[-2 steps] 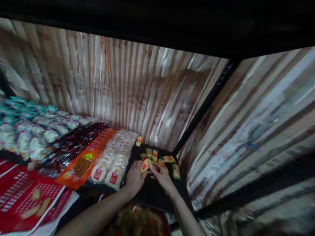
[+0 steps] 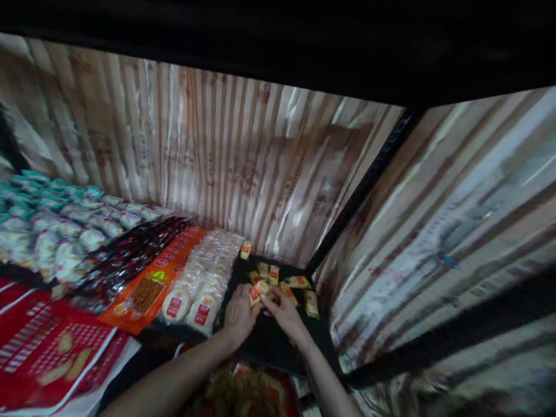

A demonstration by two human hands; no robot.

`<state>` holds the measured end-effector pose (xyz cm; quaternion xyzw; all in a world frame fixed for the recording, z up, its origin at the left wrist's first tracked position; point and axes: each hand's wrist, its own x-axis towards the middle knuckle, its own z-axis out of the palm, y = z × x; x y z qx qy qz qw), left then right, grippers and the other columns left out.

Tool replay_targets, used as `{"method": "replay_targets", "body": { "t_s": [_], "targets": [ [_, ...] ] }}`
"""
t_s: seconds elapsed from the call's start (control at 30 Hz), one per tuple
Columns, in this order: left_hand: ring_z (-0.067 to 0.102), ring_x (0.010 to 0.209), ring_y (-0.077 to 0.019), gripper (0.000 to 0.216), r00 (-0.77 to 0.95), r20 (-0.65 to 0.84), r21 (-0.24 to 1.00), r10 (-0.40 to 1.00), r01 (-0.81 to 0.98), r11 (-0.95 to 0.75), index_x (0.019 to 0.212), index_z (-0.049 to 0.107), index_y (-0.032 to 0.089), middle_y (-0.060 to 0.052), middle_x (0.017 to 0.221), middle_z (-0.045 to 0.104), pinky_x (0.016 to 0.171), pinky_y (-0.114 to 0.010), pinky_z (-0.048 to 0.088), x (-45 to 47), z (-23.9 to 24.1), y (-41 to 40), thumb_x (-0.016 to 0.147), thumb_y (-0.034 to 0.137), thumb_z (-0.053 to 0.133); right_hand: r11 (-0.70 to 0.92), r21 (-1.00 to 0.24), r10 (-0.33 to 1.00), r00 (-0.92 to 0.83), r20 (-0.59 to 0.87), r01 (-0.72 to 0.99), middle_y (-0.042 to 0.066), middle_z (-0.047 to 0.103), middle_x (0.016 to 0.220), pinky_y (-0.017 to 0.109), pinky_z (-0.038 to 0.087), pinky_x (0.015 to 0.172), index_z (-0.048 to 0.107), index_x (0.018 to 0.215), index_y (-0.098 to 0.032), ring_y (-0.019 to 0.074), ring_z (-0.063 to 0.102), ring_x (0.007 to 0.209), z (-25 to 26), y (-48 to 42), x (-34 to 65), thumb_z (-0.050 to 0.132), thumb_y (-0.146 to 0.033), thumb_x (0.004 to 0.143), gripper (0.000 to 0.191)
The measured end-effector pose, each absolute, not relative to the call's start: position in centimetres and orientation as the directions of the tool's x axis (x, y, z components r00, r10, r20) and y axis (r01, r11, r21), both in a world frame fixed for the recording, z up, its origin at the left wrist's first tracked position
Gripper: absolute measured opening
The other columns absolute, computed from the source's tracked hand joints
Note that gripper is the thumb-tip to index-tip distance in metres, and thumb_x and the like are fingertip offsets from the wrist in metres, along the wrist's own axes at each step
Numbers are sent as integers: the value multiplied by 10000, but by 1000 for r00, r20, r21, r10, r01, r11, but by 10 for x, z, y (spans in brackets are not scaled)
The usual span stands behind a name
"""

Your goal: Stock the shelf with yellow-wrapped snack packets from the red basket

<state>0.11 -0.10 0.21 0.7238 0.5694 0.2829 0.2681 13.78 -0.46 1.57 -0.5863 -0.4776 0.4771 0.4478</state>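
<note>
Both my hands are down in the black tray (image 2: pixel 271 347), close together. My left hand (image 2: pixel 238 317) has its fingers (image 2: pixel 248 306) curled in and closed on a yellow-and-red packet (image 2: pixel 256 291), which sticks up just above my knuckles at the tips. My right hand (image 2: pixel 285 314) comes in from the other side, its fingertips (image 2: pixel 268 299) drawn together and touching the same packet's edge, though the blur means I cannot tell whether they actually pinch it or only rest against it. So the packet sits right between the two sets of fingertips, lifted a little off the tray floor. Just beyond my fingers lies a scatter of loose packets (image 2: pixel 273 273) of the same kind, one of them (image 2: pixel 311 302) just off the outer side of my right hand, and another standing alone (image 2: pixel 245 249) further off against the striped foil wall (image 2: pixel 217 162). Just beside my left hand, on its outer side, runs a row of round white packets (image 2: pixel 202 281) with red labels, touching the tray's edge. Past those, further from my left fingers, lie orange packs (image 2: pixel 147 289), then dark glossy packs (image 2: pixel 130 255), then teal-and-white packs (image 2: pixel 56 223), well apart from my hands. Red printed bags (image 2: pixel 43 347) lie near my left forearm.
</note>
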Motion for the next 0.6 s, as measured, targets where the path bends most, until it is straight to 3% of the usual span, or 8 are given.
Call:
{"method": "replay_targets", "body": {
  "t_s": [0.17,0.27,0.4,0.6],
  "targets": [
    [484,1163,-212,394,159,126,715,979,669,-201,1206,472,117,-117,1202,532,1020,-310,388,5,3,-6,815,171,467,-107,-986,985,149,-87,132,-24,581,678,227,482,564,610,820,-186,116,569,618,5,11,135,702,-443,611,344],
    [365,1300,-223,495,104,153,719,983,671,-183,1304,412,109,-137,1365,418,1095,-321,313,7,3,-6,813,159,436,-74,-971,969,247,-15,229,-22,579,670,246,485,564,597,856,-200,135,577,611,-2,30,142,660,-409,642,305],
    [349,1317,-226,494,106,69,762,992,636,-121,1310,444,105,-125,1396,411,1128,-333,265,9,4,5,822,162,394,-48,-922,942,324,87,385,17,643,791,288,508,648,570,1009,-206,175,638,718,-8,64,149,586,-378,677,374],
    [333,1339,-224,463,46,-105,884,993,462,72,1287,467,63,-161,1421,391,1144,-344,228,17,-11,49,876,230,335,-57,-830,927,337,162,555,28,668,804,283,505,703,565,949,-187,166,652,720,-12,119,143,548,-292,710,262]
  ]
}}
